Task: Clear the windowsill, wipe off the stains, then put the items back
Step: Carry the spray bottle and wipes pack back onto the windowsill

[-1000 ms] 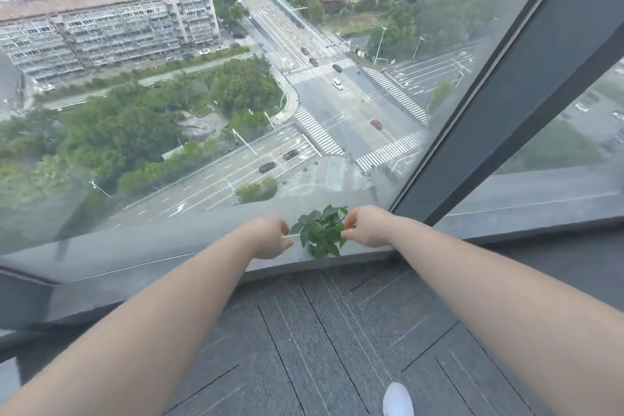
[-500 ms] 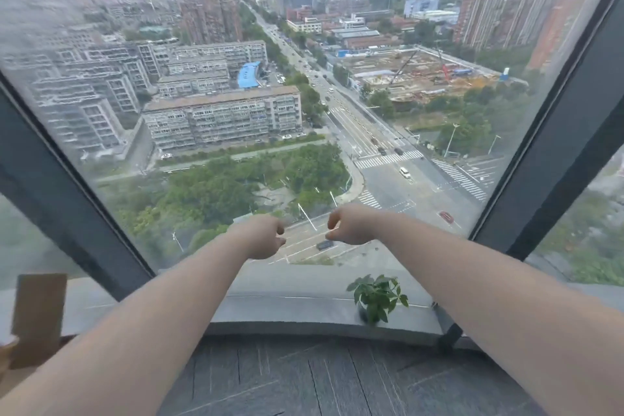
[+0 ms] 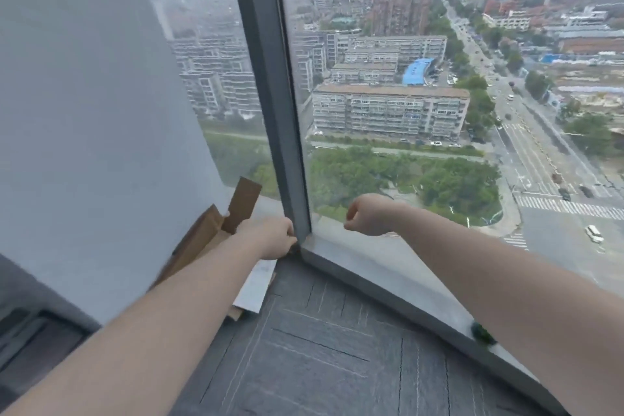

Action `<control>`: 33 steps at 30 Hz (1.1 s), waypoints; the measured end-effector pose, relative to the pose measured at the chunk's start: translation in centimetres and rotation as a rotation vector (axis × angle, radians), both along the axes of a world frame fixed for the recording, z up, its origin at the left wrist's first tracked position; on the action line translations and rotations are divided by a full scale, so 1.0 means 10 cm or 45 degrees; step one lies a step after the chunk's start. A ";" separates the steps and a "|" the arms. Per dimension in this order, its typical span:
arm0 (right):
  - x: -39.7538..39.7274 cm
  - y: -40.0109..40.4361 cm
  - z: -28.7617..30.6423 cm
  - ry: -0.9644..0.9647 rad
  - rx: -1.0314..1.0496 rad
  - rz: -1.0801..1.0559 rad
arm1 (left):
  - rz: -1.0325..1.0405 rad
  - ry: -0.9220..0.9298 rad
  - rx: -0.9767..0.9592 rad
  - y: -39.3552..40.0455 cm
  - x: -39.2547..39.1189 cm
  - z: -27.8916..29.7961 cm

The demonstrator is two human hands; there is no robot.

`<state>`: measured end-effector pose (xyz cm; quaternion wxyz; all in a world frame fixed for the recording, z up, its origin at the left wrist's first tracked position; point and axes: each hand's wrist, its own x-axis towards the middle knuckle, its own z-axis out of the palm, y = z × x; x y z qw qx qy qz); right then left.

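**Head view swings left to the window frame post; both hands empty, plant left on the sill**

Head camera now faces the dark vertical window frame post, where half a second ago it looked straight out through the glass at the city. The left hand has come down to the foot of that post, its fingers curled together against the frame at sill level; whether they pinch anything there is hidden. The right hand hangs in front of the glass to the right of the post, closed in a loose fist and holding nothing, above the grey windowsill.

The small green plant, which a second ago sat between the two hands and half a second ago stood free on the sill below them, now shows only as a blurred patch of leaves on the sill, far to the right, partly hidden by the right forearm and well apart from both hands.

New in view on the left are a white wall, flattened brown cardboard leaning in the corner behind the left wrist, and a pale flat sheet lying under the left forearm at the edge of the dark carpet.
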<state>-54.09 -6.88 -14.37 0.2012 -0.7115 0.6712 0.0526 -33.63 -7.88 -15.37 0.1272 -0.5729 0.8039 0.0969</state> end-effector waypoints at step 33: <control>11.22 3.58 -0.33 0.300 -0.140 1.834 | 1.702 0.096 -0.051 5.92 9.91 -0.43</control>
